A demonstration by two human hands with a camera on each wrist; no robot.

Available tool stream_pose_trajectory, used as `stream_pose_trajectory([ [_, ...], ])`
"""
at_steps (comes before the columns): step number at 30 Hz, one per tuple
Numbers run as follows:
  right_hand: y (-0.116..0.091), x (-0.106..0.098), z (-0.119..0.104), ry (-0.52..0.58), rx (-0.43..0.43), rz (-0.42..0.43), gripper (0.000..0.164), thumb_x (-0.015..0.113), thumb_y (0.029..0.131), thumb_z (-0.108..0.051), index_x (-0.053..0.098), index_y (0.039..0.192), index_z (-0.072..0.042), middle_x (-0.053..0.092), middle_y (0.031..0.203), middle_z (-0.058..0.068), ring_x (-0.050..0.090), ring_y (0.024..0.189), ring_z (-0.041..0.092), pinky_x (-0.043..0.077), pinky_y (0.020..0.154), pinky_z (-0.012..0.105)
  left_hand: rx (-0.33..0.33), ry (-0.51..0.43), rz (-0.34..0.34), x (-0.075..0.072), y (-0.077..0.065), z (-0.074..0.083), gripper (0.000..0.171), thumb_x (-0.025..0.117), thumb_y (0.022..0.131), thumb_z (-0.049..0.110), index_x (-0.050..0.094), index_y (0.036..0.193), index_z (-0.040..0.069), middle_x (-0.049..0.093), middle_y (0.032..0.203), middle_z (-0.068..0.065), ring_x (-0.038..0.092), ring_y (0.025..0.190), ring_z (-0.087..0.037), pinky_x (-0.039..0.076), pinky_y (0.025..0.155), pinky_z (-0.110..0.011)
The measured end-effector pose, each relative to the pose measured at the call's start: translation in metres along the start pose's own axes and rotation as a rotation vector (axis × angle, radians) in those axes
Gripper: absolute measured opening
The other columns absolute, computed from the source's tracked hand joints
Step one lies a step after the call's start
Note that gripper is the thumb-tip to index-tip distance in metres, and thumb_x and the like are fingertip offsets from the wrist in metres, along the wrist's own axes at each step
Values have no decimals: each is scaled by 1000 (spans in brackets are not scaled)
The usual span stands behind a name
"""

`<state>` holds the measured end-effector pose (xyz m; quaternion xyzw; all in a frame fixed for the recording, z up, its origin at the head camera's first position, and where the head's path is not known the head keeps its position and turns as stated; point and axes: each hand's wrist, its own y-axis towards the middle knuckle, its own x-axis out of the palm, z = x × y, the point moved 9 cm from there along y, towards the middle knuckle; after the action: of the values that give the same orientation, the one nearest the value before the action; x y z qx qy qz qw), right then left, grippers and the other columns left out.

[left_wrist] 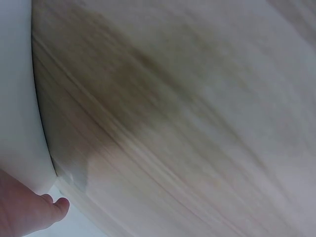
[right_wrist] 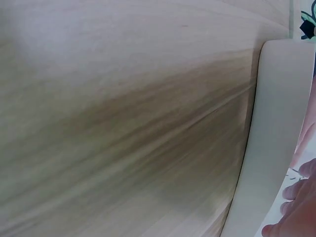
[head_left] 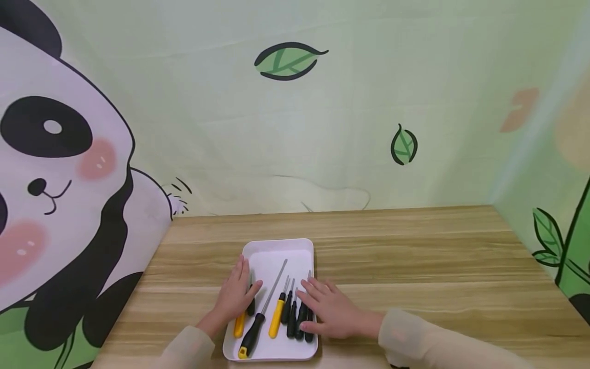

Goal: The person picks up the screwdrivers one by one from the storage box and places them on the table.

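A white rectangular tray (head_left: 265, 253) holds several screwdrivers. In it lie a long black screwdriver (head_left: 251, 335) with a yellow end, a yellow-handled screwdriver (head_left: 276, 320) with a black collar, and several small black ones (head_left: 292, 322) on the right. My left hand (head_left: 234, 293) rests along the tray's left side, fingers straight, partly covering another yellow handle (head_left: 239, 325) and a black tool. Over the right rim, my right hand (head_left: 335, 310) spreads its fingers, overlapping the rightmost black handles. Both wrist views show the tray's outer wall (left_wrist: 17, 89) with fingertips (right_wrist: 291, 190) beside it.
The tray stands on a wood-grain table (head_left: 415, 261), toward its front edge. Table surface stretches to both sides and behind. A pale green backdrop (head_left: 350, 102) with a printed panda (head_left: 69, 189) and leaves rises behind the table.
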<state>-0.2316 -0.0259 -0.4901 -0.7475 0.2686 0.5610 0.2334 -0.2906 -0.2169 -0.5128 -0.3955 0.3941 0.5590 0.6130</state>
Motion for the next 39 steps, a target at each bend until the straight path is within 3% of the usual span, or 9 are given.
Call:
stream_pose_trajectory([
  [7,0,9,-3,-11,20,-56,73,36,85,-61,28,141,-15,21,149,10,14,139,28,16,108,56,7,7,7,-1,-1,1,78,48,88,44,13,143,2,3,151,-14,15,137,-34,22,106,-57],
  [13,-1,10,-6,-69,26,-22,75,39,84,-62,33,138,-11,25,147,11,16,138,27,17,108,56,13,0,15,-2,-2,1,78,48,88,44,13,142,1,3,151,-15,14,137,-33,22,106,-57],
  [26,3,3,-12,-260,65,-20,70,46,78,-64,49,126,-12,50,130,7,30,132,25,23,108,50,10,3,28,-1,-1,-1,78,48,88,44,12,142,1,4,151,-15,15,137,-34,22,106,-55],
  [39,7,4,-11,-253,98,-51,65,54,74,-62,55,118,-13,56,122,3,33,131,24,23,107,53,23,0,33,-1,0,-1,76,48,88,45,15,142,2,7,151,-15,18,136,-34,23,107,-54],
])
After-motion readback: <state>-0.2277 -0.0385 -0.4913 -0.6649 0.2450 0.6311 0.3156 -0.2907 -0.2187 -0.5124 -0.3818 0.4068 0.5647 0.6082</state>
